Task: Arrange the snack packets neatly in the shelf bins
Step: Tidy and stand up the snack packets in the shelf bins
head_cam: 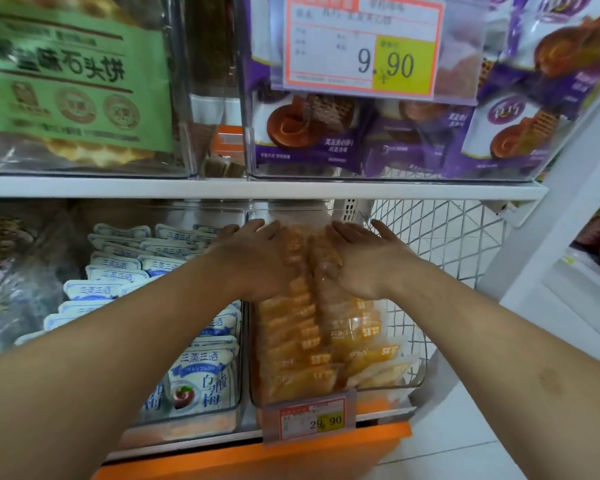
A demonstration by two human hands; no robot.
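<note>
White shop shelving carries clear plastic bins (388, 384). Both the left hand (253, 258) and right hand (364, 261) lie flat with straight fingers on the orange snack packets (326, 341) in the lower shelf's right-end bin, seemingly pressing the rows level and upright.

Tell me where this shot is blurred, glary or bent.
Head view: the orange packets under the left hand and right hand look motion-smeared; glare veils the clear holder over the upper price tag; the white shelf edge and both forearms bow with wide-angle distortion; the lighting is even, without hard shadows.
</note>
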